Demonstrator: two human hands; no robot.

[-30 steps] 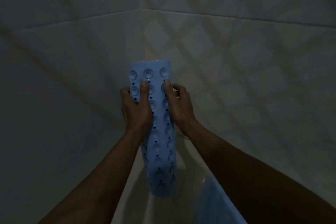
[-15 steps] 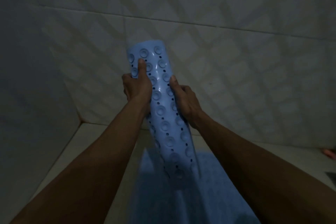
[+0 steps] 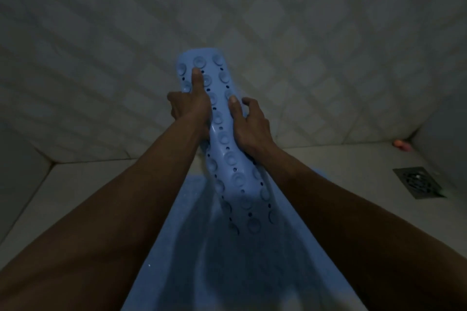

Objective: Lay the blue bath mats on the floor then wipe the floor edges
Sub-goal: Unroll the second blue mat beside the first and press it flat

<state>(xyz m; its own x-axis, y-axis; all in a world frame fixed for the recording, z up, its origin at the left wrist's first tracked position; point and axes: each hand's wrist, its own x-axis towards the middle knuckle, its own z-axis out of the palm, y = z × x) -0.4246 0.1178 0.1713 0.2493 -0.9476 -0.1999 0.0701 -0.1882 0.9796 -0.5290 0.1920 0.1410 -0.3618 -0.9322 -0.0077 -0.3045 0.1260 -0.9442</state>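
Note:
A rolled blue bath mat [image 3: 227, 159] with suction cups and small holes stands tilted in the air in front of me. My left hand [image 3: 190, 106] grips its left side near the top, thumb stretched up along the cups. My right hand [image 3: 249, 125] holds the right side a little lower, thumb pressed on the mat. Below the roll, a second blue bath mat [image 3: 240, 260] lies flat on the pale floor between my forearms. The light is dim.
A tiled wall [image 3: 303, 45] rises straight ahead and meets the floor at a corner seam on the left [image 3: 54, 163]. A square metal floor drain [image 3: 418, 182] sits at the right. A small pinkish object [image 3: 401, 145] lies by the far right wall base.
The view has tilted down, so more floor, the flat mat and the drain now show. Both hands still hold the rolled mat, which leans further with its lower end nearer the flat mat.

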